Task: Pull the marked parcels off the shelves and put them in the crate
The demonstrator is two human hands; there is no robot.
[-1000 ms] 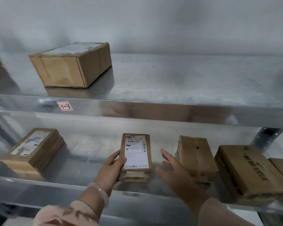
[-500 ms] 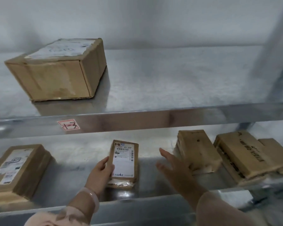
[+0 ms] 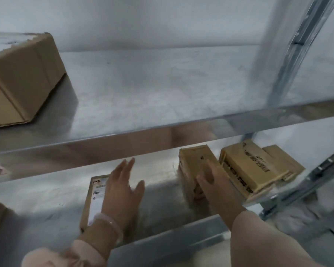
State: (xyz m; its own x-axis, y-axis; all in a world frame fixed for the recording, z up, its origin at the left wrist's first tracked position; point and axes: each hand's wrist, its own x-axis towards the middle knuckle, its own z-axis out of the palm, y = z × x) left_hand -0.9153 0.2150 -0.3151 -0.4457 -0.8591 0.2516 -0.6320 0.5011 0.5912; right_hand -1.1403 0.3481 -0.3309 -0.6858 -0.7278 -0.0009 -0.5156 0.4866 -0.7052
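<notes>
Left hand (image 3: 121, 193): fingers straight and spread, palm down over the labelled parcel (image 3: 94, 199); blurred, contact unclear
Labelled parcel: flat cardboard slab with a white printed label on top, lying on the lower shelf (image 3: 46, 199) near the front; its right half is hidden by the hand
Right hand (image 3: 218, 187): laid on the near end of the plain parcel (image 3: 193, 162), one finger on top, thumb on the near face — whether it grips, cannot tell
Plain parcel: brown oblong block, small dark hole on top, lower shelf
Printed parcel (image 3: 247, 170): just right of the plain one, dark lettering unreadable; another parcel (image 3: 283, 162) is partly hidden behind it
Box (image 3: 21, 79): large, corrugated, torn white top, on the upper shelf (image 3: 162, 83) — cut off at left
Shelves: dull mottled sheet metal, shiny front lip
Post (image 3: 289, 54): slotted metal, at right
Bracelet (image 3: 112, 224): pale, on the left wrist
</notes>
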